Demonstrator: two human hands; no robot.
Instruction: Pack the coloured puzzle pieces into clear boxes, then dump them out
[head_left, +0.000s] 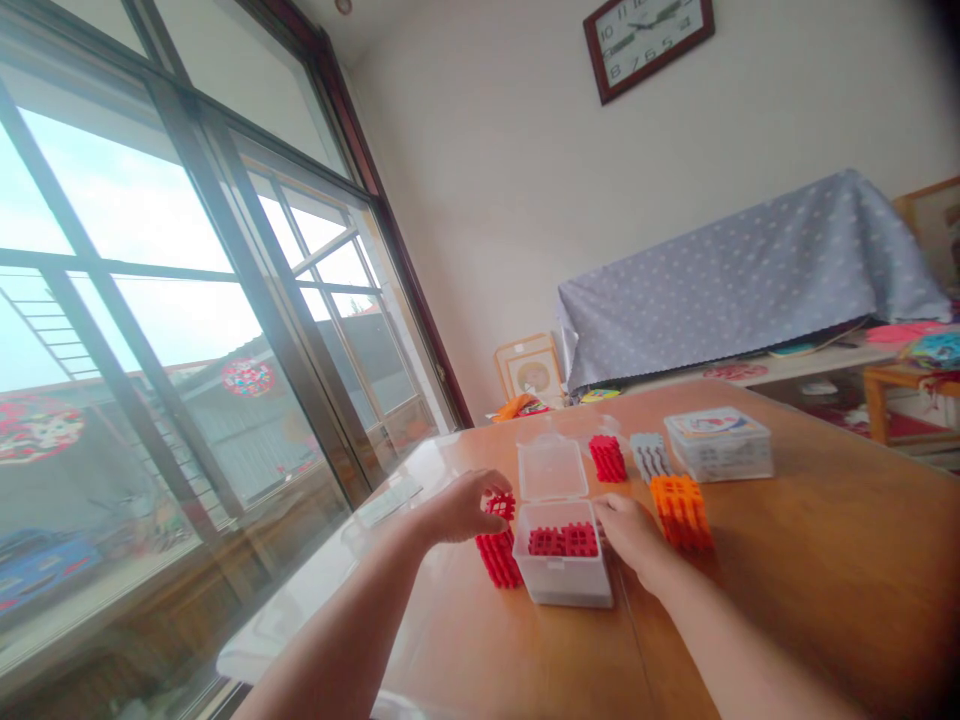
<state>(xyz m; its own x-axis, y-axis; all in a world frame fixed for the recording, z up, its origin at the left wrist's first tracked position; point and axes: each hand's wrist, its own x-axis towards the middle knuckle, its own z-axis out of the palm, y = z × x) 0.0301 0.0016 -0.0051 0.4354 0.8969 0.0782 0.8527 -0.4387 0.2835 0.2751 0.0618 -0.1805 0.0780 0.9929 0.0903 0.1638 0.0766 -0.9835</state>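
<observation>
My left hand point(476, 507) is closed on a red lattice building block point(500, 507), thumb on one side and fingers on the other. Right below it stands a stack of red lattice blocks point(499, 562), beside the box's left wall. A clear plastic box point(566, 582) sits in front of me with its lid point(553, 470) folded back. Inside lie red lattice blocks point(562, 540). My right hand point(624, 530) grips the box's right rim; its fingertips are partly hidden.
Behind the box stand another red stack point(607, 458) and a grey stack point(650, 457) of blocks. An orange stack point(681, 512) is right of my right hand. A closed clear box point(720, 445) stands farther back. Glass windows point(225, 300) run along the table's left.
</observation>
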